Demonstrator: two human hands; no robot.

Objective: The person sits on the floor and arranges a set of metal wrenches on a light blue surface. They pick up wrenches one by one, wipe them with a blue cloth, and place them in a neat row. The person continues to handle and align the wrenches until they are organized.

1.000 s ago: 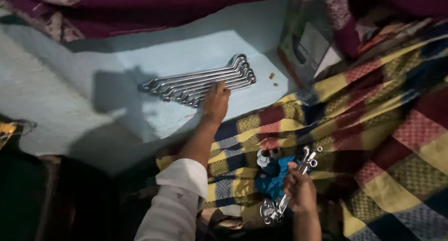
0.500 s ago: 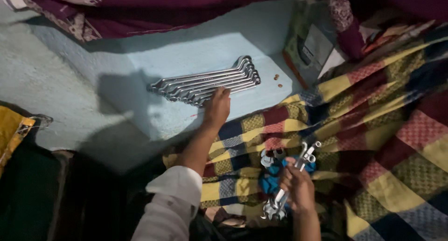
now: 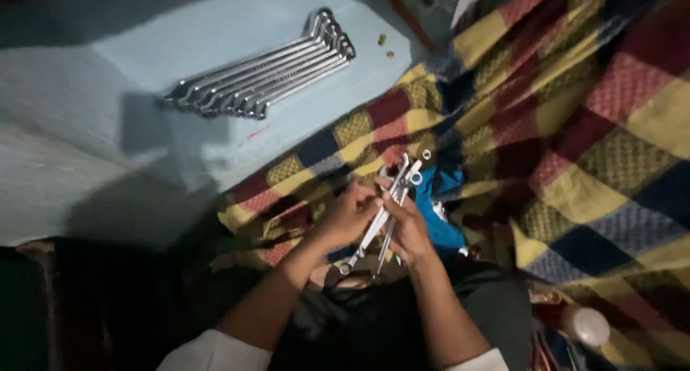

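- A row of long wrenches [image 3: 262, 76] lay side by side on the floor [image 3: 108, 127], at the upper left.
- Two small bits [image 3: 386, 45] lay on the floor just right of the row's far end.
- A blanket [image 3: 589, 148] spread across the right, its edge lying over the floor.
- Both hands met low at centre, above the blanket: left hand [image 3: 350, 216] to the left, right hand [image 3: 408, 227] to the right, a bundle of small wrenches [image 3: 388, 209] between them.
- A cloth [image 3: 440, 206] lay on the blanket just right of the bundle.
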